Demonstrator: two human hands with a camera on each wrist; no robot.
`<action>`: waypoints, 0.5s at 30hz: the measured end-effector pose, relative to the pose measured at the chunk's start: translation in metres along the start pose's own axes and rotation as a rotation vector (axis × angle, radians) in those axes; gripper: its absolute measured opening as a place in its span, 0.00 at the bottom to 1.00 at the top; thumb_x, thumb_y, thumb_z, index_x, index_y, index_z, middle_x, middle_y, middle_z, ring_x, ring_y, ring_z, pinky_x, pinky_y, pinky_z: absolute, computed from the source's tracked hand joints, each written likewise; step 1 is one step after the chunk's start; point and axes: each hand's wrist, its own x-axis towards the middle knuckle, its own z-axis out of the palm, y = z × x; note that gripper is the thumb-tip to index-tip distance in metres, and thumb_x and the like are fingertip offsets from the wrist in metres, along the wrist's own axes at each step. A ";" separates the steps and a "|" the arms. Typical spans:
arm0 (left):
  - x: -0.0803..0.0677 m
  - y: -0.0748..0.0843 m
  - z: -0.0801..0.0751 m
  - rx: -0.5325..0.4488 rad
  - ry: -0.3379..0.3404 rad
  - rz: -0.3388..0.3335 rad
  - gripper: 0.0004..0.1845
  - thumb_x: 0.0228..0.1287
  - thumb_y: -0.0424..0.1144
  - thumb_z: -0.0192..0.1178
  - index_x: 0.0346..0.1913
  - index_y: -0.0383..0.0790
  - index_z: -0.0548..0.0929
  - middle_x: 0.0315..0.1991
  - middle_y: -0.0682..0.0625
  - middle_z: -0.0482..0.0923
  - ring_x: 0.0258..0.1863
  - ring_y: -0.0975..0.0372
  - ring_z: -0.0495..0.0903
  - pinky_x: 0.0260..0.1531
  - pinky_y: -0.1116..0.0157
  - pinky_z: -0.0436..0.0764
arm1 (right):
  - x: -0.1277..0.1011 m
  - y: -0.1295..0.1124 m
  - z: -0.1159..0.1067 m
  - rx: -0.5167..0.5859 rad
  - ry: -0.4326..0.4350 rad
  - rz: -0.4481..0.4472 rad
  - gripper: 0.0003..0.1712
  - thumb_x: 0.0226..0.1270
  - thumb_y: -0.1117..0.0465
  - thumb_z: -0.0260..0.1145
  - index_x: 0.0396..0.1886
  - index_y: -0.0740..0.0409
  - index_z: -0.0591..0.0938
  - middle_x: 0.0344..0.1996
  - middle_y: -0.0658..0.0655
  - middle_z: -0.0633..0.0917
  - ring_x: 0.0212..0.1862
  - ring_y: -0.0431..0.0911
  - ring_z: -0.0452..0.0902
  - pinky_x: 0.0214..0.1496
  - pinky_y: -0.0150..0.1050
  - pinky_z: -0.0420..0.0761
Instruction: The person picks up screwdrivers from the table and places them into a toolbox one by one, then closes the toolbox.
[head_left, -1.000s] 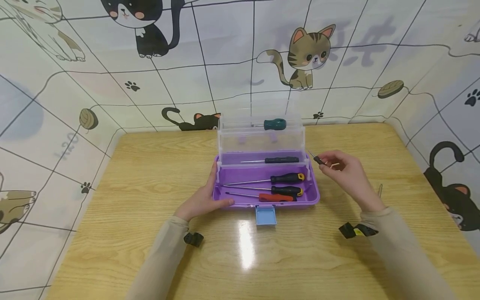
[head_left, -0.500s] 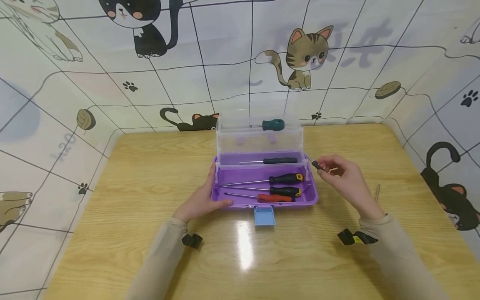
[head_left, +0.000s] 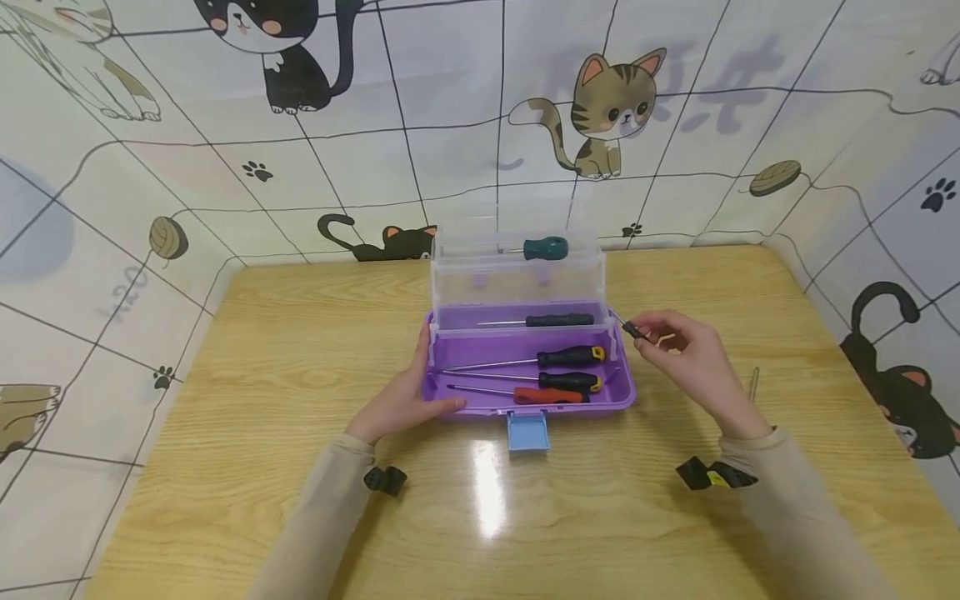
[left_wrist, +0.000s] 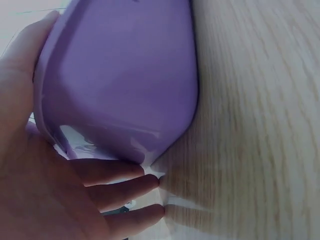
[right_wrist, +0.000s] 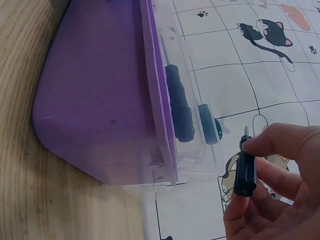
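A purple toolbox [head_left: 622, 392] stands open at the table's middle, its clear tiered trays raised. Screwdrivers lie inside: a red-handled one [head_left: 547, 395] and two black-and-yellow ones [head_left: 572, 356] in the bottom, a black one [head_left: 558, 319] in the middle tray, a teal one [head_left: 546, 247] on top. My left hand [head_left: 405, 398] rests against the box's left end [left_wrist: 120, 85] with straight fingers [left_wrist: 125, 192]. My right hand [head_left: 686, 350] pinches a small black screwdriver [head_left: 632, 327] just off the box's right end; the right wrist view shows its handle [right_wrist: 245, 172] between my fingertips.
A thin metal tool [head_left: 754, 385] lies on the wooden table [head_left: 262, 358] right of my right hand. Small black clips sit by each forearm, one at the left [head_left: 385, 480] and one at the right [head_left: 708, 475]. The blue latch [head_left: 528, 432] hangs at the box's front. Cat-print walls enclose the table.
My right hand with the small screwdriver has drifted slightly left and down, closer to the box's right end. The left hand stays on the box.
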 end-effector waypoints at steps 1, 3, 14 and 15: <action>0.000 0.000 0.000 0.010 -0.001 0.007 0.68 0.54 0.49 0.72 0.75 0.56 0.22 0.75 0.37 0.46 0.67 0.42 0.61 0.66 0.48 0.58 | 0.001 -0.001 -0.001 -0.003 -0.001 0.000 0.12 0.62 0.70 0.66 0.46 0.67 0.82 0.35 0.57 0.82 0.36 0.38 0.73 0.36 0.25 0.74; 0.001 -0.001 0.000 0.032 -0.005 0.023 0.67 0.55 0.49 0.72 0.74 0.55 0.22 0.73 0.34 0.49 0.66 0.42 0.62 0.65 0.48 0.59 | 0.002 -0.003 -0.001 -0.006 -0.006 0.003 0.12 0.63 0.70 0.66 0.47 0.67 0.82 0.35 0.57 0.82 0.36 0.39 0.73 0.37 0.25 0.73; 0.001 0.002 -0.002 0.048 -0.038 0.017 0.67 0.57 0.48 0.71 0.74 0.53 0.20 0.71 0.30 0.54 0.64 0.41 0.64 0.65 0.47 0.60 | 0.013 -0.008 -0.004 -0.026 -0.027 0.003 0.14 0.65 0.67 0.66 0.50 0.64 0.82 0.37 0.58 0.81 0.38 0.40 0.72 0.38 0.26 0.72; 0.000 0.003 -0.002 0.053 -0.038 0.015 0.67 0.57 0.49 0.71 0.74 0.53 0.20 0.71 0.30 0.54 0.64 0.41 0.65 0.64 0.48 0.61 | 0.014 -0.009 -0.004 -0.028 -0.028 0.001 0.14 0.65 0.67 0.66 0.50 0.64 0.82 0.37 0.58 0.81 0.38 0.40 0.72 0.38 0.26 0.72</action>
